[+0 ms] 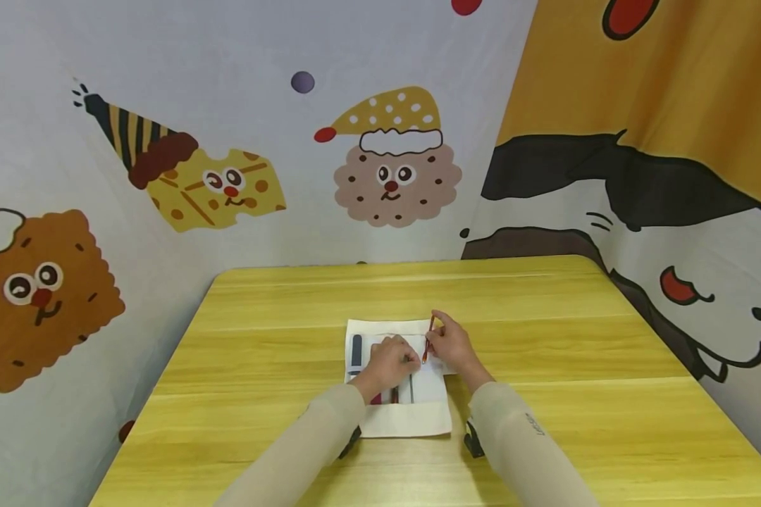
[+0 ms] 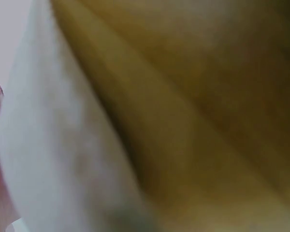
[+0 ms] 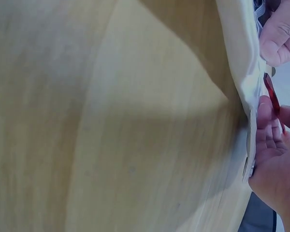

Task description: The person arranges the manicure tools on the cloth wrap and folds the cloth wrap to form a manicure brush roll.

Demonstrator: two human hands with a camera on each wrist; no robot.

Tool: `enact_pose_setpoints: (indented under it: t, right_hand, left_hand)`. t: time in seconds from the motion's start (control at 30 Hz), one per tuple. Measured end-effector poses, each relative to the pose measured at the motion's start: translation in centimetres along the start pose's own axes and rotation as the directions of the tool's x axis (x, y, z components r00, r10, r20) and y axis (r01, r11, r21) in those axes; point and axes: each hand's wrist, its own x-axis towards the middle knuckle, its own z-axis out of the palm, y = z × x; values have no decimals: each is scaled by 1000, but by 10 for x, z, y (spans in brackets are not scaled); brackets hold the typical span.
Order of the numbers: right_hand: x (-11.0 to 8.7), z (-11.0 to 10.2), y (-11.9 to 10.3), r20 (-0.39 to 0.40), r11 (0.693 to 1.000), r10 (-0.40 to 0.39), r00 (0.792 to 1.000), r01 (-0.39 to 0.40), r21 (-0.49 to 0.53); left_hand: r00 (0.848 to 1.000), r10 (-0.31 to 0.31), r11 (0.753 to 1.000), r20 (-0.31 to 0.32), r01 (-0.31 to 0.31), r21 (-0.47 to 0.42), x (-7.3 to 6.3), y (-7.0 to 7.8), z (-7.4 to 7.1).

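Note:
A white cloth pen roll [image 1: 412,415] lies flat on the yellow wooden table [image 1: 545,352]. Several pens sit in its slots, among them a dark blue one [image 1: 356,350]. My left hand [image 1: 390,360] rests on the cloth over the slots, fingers curled down on it. My right hand [image 1: 452,343] pinches a thin red pen [image 1: 428,341], its tip pointing down at the cloth. In the right wrist view the red pen [image 3: 271,99] lies between my fingers [image 3: 275,140] beside the cloth's edge [image 3: 241,63]. The left wrist view is blurred, showing only white cloth [image 2: 58,145] and table.
Cartoon-printed fabric walls [image 1: 228,162] close in the table on the left, back and right. A small black object [image 1: 473,442] sits under my right sleeve, by the cloth's lower right corner. Bare tabletop [image 1: 609,436] spreads round the cloth.

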Motion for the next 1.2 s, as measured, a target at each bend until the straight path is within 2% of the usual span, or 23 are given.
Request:
enact_pose_setpoints:
  t: [0.27, 0.73, 0.93, 1.2]
  right_hand:
    - [0, 0, 2, -4, 1000, 7, 1000, -7, 16]
    - [-1, 0, 1, -7, 997, 64, 998, -63, 44]
    - [0, 0, 4, 8, 998, 54, 998, -55, 32]
    - [-2, -2, 5, 45, 1000, 17, 999, -17, 12]
  left_hand:
    - [1000, -13, 1000, 9, 13, -2, 0, 1, 0]
    - [1000, -16, 1000, 11, 16, -26, 0, 1, -2]
    - [1000, -3, 1000, 1, 3, -31, 0, 0, -1]
    - [1000, -19, 999, 15, 19, -41, 0, -1, -1]
